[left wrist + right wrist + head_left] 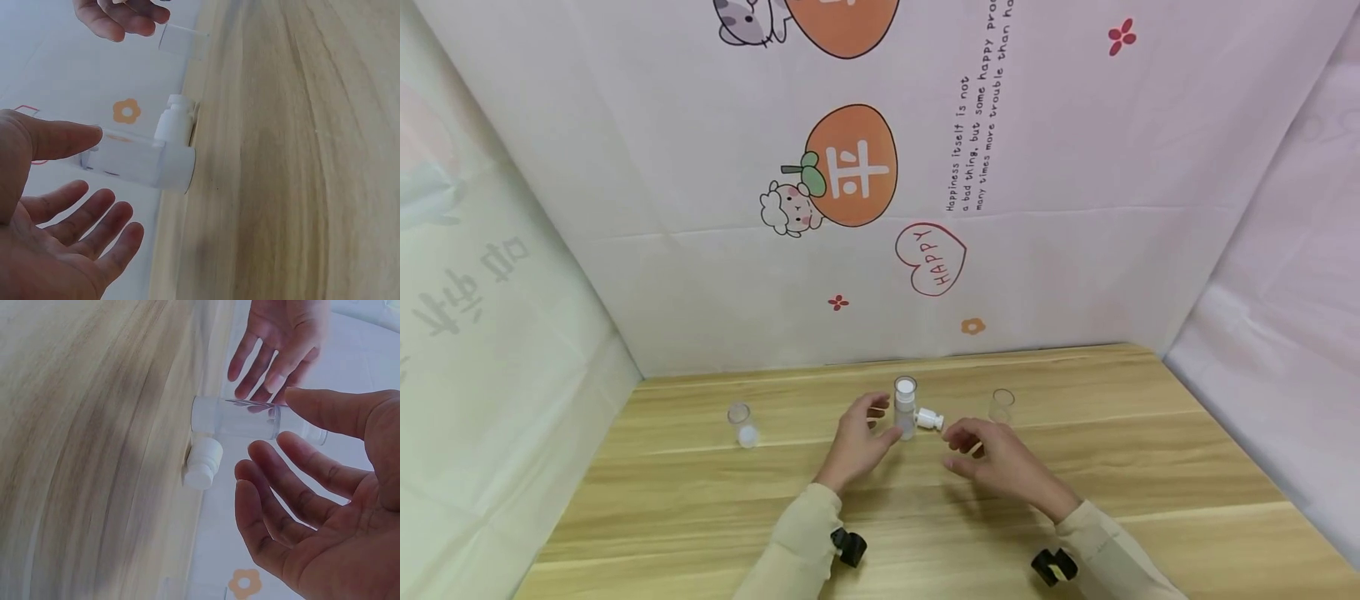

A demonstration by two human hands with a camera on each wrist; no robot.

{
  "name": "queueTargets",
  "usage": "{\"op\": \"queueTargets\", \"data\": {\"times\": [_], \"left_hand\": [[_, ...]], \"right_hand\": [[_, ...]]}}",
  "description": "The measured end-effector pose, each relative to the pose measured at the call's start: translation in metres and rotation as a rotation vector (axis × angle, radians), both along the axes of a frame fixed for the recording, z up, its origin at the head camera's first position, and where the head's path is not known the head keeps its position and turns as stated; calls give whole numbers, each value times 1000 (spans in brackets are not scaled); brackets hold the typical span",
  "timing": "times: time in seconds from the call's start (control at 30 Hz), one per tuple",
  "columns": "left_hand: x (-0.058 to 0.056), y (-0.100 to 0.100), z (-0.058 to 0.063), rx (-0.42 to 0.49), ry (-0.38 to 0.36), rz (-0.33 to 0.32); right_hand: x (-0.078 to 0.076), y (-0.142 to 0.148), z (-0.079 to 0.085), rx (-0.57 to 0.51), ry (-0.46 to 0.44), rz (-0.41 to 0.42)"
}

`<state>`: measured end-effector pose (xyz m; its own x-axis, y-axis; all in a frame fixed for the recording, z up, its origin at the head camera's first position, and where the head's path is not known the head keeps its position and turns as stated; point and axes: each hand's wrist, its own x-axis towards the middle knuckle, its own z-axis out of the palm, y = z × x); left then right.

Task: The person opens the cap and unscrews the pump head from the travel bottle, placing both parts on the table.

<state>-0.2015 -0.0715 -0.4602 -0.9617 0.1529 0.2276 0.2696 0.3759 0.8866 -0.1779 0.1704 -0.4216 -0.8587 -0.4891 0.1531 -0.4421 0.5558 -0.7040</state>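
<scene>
A clear tube with a white base [905, 423] stands upright on the table, topped by a second clear section with white in it. Beside it a small white bottle [929, 418] lies on its side, its cap end toward the right hand. My left hand [859, 443] is just left of the tube, fingers spread and relaxed; its thumb tip overlaps the tube [128, 159] in the left wrist view. My right hand [997, 458] hovers right of the bottle [203, 464] with loosely bent fingers and nothing in its grasp.
To the left is another clear tube [740, 413] with a white end. A clear cup [1002, 406] stands behind the right hand, partly hidden by it. Printed white cloth [1060, 275] rises at the wooden table's [700, 517] back edge and along both sides.
</scene>
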Motion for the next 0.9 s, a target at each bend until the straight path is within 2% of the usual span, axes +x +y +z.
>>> {"op": "queueTargets", "data": {"times": [0.17, 0.47, 0.7, 0.9], "left_hand": [[-5, 5, -3, 9, -36, -5], [-12, 10, -7, 127, -146, -11], [-15, 14, -12, 156, -141, -23], [-18, 17, -14, 178, -138, 10]], "right_hand": [[1, 2, 0, 7, -7, -4], [4, 4, 1, 19, -16, 6], [4, 4, 1, 25, -6, 7], [3, 4, 0, 21, -9, 13]]}}
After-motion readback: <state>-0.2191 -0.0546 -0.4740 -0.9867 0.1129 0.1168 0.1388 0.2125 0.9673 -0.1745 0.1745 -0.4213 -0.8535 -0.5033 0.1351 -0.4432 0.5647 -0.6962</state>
